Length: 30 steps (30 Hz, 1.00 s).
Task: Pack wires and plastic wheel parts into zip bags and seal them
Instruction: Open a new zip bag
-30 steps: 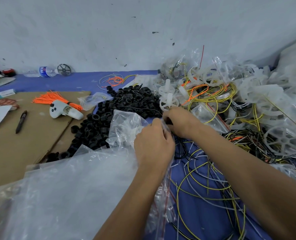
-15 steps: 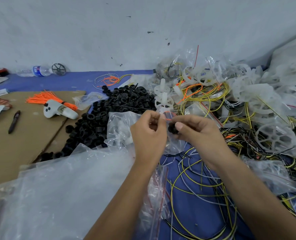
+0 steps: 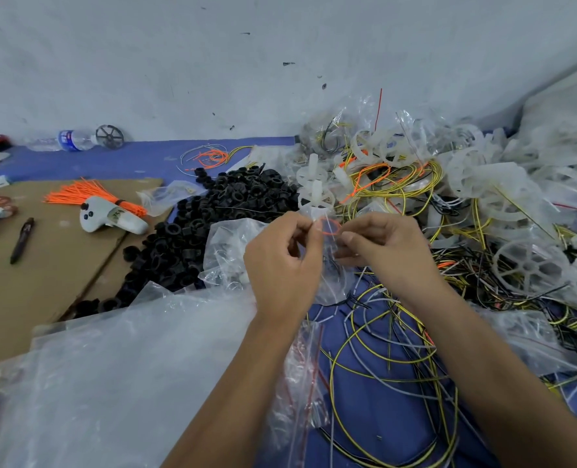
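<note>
A small zip bag [image 3: 331,265] was pinched at its top between the left hand [image 3: 282,261] and the right hand [image 3: 386,246], fingers curled on the plastic, above a blue cloth [image 3: 374,393] that covered the floor up to a scuffed grey-white wall [image 3: 212,62]. Loose wires [image 3: 381,342] were strewn across the cloth below the bag. Black ring parts [image 3: 212,214] were heaped to the left, beside brown cardboard [image 3: 43,282] on which a pen [image 3: 22,239] was lying. White plastic wheels [image 3: 523,265] were piled to the right among bagged sets.
</note>
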{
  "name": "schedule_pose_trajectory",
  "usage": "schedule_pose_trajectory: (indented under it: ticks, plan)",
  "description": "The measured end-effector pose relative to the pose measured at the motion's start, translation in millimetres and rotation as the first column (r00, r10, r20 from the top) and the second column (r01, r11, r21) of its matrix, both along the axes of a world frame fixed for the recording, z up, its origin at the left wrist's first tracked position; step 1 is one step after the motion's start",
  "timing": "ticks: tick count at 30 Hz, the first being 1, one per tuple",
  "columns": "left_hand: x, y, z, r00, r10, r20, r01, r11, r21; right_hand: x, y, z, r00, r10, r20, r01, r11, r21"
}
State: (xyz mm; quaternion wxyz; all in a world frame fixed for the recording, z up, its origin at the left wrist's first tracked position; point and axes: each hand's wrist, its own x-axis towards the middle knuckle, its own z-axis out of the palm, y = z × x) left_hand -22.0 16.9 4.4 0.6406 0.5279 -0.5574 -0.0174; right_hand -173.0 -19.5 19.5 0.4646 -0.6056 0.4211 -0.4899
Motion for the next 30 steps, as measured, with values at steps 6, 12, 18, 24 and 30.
schedule_pose_trajectory:
  ticks: [6, 12, 18, 24, 30]
  plan:
    - [7, -4, -8, 0.969, 0.135, 0.205, -0.127, 0.991, -0.048, 24, -40, 9, 0.961, -0.251, -0.117, 0.243, 0.967, -0.078]
    - [11, -9, -16, 0.972, 0.143, 0.189, -0.145, 0.989, 0.0, 55, -107, 16, 0.661, -0.27, -0.701, -0.012, 0.929, -0.369]
    - [11, -8, -15, 0.983, 0.105, 0.149, -0.112, 0.993, 0.041, 69, -128, 25, 0.194, -0.196, -0.961, -0.264, 0.933, -0.244]
    - [12, -7, -12, 0.987, 0.084, 0.134, -0.095, 0.993, 0.074, 42, -105, 33, 0.596, -0.406, -0.693, 0.044, 0.878, -0.476]
    - [7, -3, -10, 0.98, 0.08, 0.18, -0.097, 0.992, 0.087, 2, -23, 14, 0.909, -0.322, 0.264, 0.355, 0.931, -0.085]
